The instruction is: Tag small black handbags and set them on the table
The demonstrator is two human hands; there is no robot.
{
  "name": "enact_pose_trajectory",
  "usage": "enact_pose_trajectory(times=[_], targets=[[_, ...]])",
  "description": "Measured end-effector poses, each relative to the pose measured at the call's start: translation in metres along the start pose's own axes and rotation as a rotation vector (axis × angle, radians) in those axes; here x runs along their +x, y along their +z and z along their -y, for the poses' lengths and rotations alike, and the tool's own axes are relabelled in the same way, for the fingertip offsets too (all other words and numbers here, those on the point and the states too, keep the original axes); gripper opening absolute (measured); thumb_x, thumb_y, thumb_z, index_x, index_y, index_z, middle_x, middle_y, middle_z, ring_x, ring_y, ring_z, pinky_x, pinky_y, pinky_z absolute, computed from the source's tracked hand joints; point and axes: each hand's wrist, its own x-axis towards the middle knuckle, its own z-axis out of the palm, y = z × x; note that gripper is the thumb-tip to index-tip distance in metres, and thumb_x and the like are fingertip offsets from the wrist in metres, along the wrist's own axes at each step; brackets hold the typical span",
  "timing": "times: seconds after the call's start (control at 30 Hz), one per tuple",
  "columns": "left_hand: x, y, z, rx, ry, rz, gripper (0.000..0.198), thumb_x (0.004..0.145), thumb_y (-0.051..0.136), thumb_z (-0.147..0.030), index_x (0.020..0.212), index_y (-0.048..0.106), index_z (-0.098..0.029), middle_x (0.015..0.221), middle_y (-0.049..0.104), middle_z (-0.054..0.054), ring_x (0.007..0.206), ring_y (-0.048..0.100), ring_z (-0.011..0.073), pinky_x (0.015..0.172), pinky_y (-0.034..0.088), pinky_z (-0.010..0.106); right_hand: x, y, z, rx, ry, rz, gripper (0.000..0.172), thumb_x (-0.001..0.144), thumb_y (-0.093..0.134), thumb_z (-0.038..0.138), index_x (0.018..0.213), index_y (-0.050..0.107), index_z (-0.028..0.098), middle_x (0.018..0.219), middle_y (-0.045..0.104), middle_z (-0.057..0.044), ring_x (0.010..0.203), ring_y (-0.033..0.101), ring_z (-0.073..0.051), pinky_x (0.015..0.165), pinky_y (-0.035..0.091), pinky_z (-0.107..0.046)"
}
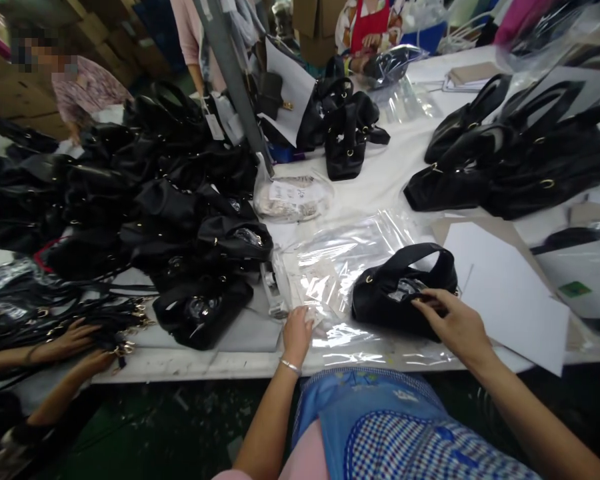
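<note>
A black handbag (390,310) with a raised handle and gold rings stands on the table in front of me. Clear plastic shows in its opening. My right hand (455,327) pinches the bag's top edge between thumb and fingers. To the bag's left, my left hand (297,337) rests at the table's front edge, fingers curled together over small pale slips (316,315). Whatever is between those fingertips is too small to name. Clear plastic bags (350,250) lie flat behind and under the handbag.
Black handbags (175,200) crowd the left, with more handbags (525,167) at right. White sheets (505,287) lie beside my right hand. A metal post (235,80) rises by a wrapped bundle (295,195). A co-worker's hands (77,343) handle black straps (105,327) at left.
</note>
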Motion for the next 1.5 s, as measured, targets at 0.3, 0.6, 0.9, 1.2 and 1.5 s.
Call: enact_pose_trajectory(times=[0.3,0.6,0.9,1.2,1.5], targets=[[-0.016,0.008,0.013,0.146,-0.055,-0.039,0.053,0.081,0.066,-0.024,0.131,0.049,-0.022,0.115,0.062,0.009,0.107,0.055,0.0255,0.093,0.044,0.037,-0.039,0.001,0.005,-0.019,-0.061,0.055,0.047,0.083,0.056,0.055,0.115,0.061,0.022,0.094,0.07,-0.006,0.073,0.067,-0.02,0.07,0.054,-0.032],[-0.004,0.01,0.007,0.029,0.118,-0.109,0.035,0.091,0.05,-0.023,0.125,0.054,-0.017,0.125,0.06,0.01,0.117,0.053,0.0227,0.103,0.042,0.037,-0.035,-0.004,0.011,-0.018,-0.196,-0.113,0.027,0.087,0.054,0.045,0.098,0.067,0.024,0.105,0.07,-0.004,0.099,0.064,-0.022,0.093,0.048,-0.035],[-0.007,0.003,0.007,0.036,0.092,-0.066,0.048,0.085,0.058,-0.02,0.131,0.049,-0.015,0.13,0.056,0.013,0.122,0.049,0.0259,0.105,0.04,0.039,-0.043,-0.002,0.007,0.01,-0.04,0.101,0.034,0.081,0.059,0.049,0.103,0.067,0.024,0.092,0.072,-0.003,0.077,0.067,-0.021,0.072,0.053,-0.033],[-0.014,0.002,0.018,-0.064,-0.065,-0.098,0.044,0.088,0.049,-0.022,0.131,0.05,-0.013,0.127,0.059,0.016,0.114,0.056,0.0253,0.1,0.043,0.037,-0.074,-0.002,0.0,0.136,-0.082,0.176,0.034,0.083,0.057,0.049,0.106,0.066,0.025,0.109,0.068,-0.006,0.085,0.067,-0.021,0.079,0.055,-0.035],[0.042,0.009,-0.009,-0.241,-0.171,-0.116,0.047,0.082,0.059,-0.03,0.127,0.054,-0.016,0.111,0.066,0.013,0.093,0.064,0.0228,0.085,0.047,0.034,-0.071,0.011,-0.014,0.126,-0.157,0.154,0.037,0.084,0.059,0.046,0.116,0.063,0.026,0.123,0.063,-0.006,0.103,0.064,-0.024,0.09,0.053,-0.038]])
